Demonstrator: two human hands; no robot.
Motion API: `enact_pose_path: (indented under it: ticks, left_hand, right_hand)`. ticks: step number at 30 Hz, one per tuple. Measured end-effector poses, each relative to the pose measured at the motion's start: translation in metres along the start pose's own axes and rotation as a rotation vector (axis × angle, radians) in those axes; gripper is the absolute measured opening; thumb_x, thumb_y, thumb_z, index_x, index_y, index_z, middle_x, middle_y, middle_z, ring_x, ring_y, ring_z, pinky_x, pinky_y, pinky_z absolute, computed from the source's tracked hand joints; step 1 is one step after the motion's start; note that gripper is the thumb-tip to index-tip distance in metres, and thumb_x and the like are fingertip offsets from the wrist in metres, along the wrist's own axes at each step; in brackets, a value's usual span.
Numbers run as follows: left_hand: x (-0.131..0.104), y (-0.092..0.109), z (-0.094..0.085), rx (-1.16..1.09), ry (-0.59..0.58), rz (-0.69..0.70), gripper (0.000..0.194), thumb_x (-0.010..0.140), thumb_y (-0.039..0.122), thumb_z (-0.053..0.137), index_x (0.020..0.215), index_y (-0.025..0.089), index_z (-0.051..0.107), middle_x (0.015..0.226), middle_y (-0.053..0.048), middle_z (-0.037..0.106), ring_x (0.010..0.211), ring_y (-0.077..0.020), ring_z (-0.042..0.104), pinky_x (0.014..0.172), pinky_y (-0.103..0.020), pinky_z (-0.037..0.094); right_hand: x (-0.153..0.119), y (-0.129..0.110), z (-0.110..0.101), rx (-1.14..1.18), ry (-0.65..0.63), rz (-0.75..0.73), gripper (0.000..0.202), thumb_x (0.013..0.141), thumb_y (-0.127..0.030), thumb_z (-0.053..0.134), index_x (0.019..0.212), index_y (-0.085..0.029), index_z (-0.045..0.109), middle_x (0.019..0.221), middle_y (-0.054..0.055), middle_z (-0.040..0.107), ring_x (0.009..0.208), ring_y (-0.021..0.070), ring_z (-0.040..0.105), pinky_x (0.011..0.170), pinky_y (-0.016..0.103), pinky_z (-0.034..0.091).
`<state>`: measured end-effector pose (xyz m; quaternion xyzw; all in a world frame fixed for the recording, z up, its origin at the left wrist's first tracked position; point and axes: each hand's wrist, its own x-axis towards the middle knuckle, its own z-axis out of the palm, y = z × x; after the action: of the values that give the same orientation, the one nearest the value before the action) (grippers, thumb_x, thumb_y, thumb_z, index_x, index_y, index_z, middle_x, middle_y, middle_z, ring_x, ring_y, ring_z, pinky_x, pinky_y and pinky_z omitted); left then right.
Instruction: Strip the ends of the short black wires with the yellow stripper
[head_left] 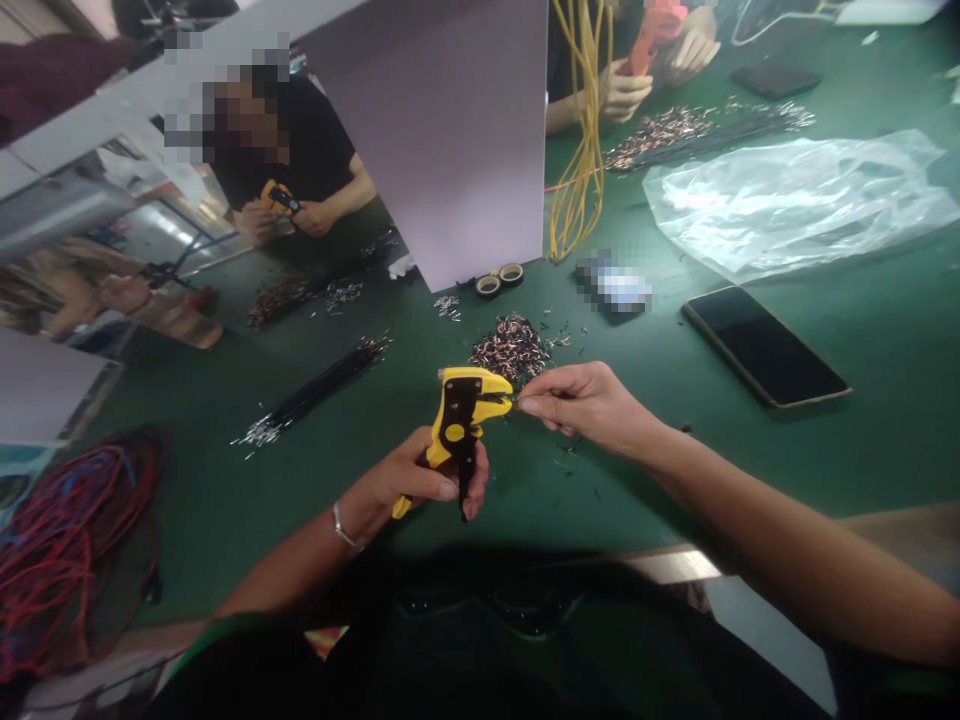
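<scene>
While both hands are busy, lots looks done

As the left hand (431, 475) wraps round the handles of a yellow and black tool (455, 425), the right hand (589, 400) pinches a tiny piece at the tool's mouth, too small to see well. The tool is up over the green bench (600, 500), in the middle.

Going by a clock around the tool, a heap of copper and black bits (511, 345) lies at one o'clock. It is a big heap, so much of the work seems done. Black wires (322, 385) lie in a bunch near nine o'clock, with shiny tips at the low end; they may be finished ones, but that is a guess. The piece at the mouth seems unfinished. Nobody can tell from here how many more are left.
</scene>
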<state>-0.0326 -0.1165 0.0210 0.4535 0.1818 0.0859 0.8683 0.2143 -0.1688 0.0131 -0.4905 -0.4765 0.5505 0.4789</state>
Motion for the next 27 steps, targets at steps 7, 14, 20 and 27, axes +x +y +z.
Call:
enact_pose_path:
  ticks: [7,14,20,27]
  left_hand:
    - [-0.002,0.0009,0.0026,0.015,0.029,0.002,0.033,0.068,0.018,0.078,0.098,0.009,0.068,0.076,-0.007,0.067,0.063,-0.0182,0.065,0.062,-0.034,0.055]
    - [-0.0021,-0.0007,0.0027,0.044,0.047,-0.017,0.031,0.068,0.02,0.079,0.095,0.01,0.067,0.074,-0.006,0.067,0.061,-0.0172,0.064,0.059,-0.033,0.054]
    - [-0.0023,0.0013,0.005,0.051,0.067,-0.04,0.026,0.069,0.019,0.079,0.09,0.011,0.068,0.07,-0.004,0.066,0.056,-0.0152,0.062,0.056,-0.031,0.055]
    - [-0.0026,0.0014,0.0072,0.059,0.107,-0.038,0.023,0.069,0.018,0.079,0.087,0.011,0.067,0.064,-0.002,0.064,0.051,-0.0138,0.061,0.052,-0.03,0.054]
  right_hand:
    - [-0.0004,-0.0008,0.0019,0.017,-0.001,0.011,0.021,0.074,-0.036,0.075,0.08,-0.016,0.076,0.048,-0.005,0.051,0.04,0.0056,0.039,0.04,0.023,0.028]
    - [-0.0003,-0.0011,0.0024,0.025,-0.01,0.02,0.022,0.074,-0.037,0.076,0.079,-0.016,0.075,0.048,-0.006,0.051,0.041,0.0058,0.039,0.04,0.023,0.029]
    - [0.0,0.0001,0.0019,0.029,-0.01,0.023,0.022,0.074,-0.039,0.077,0.079,-0.017,0.076,0.048,-0.005,0.052,0.041,0.0058,0.039,0.039,0.023,0.029]
    - [0.0005,0.001,0.0014,0.026,-0.002,0.01,0.025,0.073,-0.041,0.077,0.079,-0.016,0.076,0.048,-0.005,0.052,0.041,0.0063,0.041,0.04,0.023,0.03]
